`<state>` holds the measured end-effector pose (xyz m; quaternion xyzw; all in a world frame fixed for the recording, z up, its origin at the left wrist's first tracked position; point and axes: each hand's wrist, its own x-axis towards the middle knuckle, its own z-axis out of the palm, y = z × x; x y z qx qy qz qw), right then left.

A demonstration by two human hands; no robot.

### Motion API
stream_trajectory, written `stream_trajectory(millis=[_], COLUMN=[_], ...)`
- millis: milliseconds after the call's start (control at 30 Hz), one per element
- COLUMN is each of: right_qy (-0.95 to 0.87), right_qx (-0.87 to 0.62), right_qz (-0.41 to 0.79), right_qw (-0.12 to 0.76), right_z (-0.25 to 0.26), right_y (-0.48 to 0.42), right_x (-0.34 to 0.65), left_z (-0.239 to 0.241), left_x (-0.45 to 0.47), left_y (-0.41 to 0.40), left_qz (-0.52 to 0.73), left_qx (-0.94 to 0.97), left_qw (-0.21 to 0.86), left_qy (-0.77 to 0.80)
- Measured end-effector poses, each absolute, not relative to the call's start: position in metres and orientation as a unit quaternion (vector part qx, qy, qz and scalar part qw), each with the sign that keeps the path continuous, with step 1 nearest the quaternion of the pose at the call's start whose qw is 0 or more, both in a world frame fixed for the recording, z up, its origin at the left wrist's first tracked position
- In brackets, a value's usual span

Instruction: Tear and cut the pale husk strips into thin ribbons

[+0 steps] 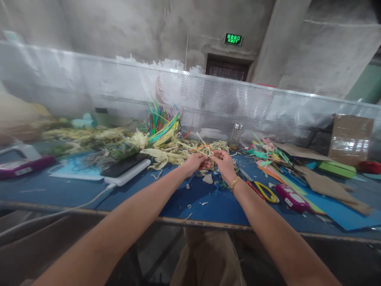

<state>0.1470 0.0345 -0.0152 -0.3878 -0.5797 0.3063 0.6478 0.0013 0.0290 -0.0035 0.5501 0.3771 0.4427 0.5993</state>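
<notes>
Over the middle of the blue table [178, 194], both my hands meet with fingers pinched on a pale yellow strip [210, 153]. My left hand [196, 163] grips it from the left, and my right hand [224, 163], with a gold bracelet on the wrist, grips it from the right. A thin orange strand [203, 147] arches just behind the fingers. Pale yellow scraps [168, 156] lie beyond and left of my hands. The fingers partly hide the piece, so its exact kind cannot be made out.
Yellow-handled scissors [266, 192] and a purple device [292, 197] lie to the right, near coloured sheets [333, 206]. A phone [125, 165] rests by a white power bank [127, 173] on the left. Colourful strands [163, 125] and a glass bottle [236, 135] stand before the perforated metal screen [196, 91].
</notes>
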Motion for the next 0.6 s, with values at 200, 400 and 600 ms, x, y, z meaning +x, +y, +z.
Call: stream_trajectory(millis=[200,400,600], right_qy=[-0.622,-0.678,-0.693], right_qx=[-0.385,-0.384,-0.38], right_qz=[0.263,0.209,0.181], right_qw=[0.629,0.591,0.585], right_z=[-0.012,-0.007,-0.005], right_y=[0.029,0.023,0.022], right_x=[0.146,0.147,0.15], left_z=[-0.004,-0.007,-0.006], left_x=[0.0,0.002,0.003], left_y=[0.03,0.032,0.034], left_qz=[0.437,0.464,0.484], left_qx=[0.577,0.563,0.521], left_qw=[0.571,0.583,0.623], left_qy=[0.389,0.359,0.326])
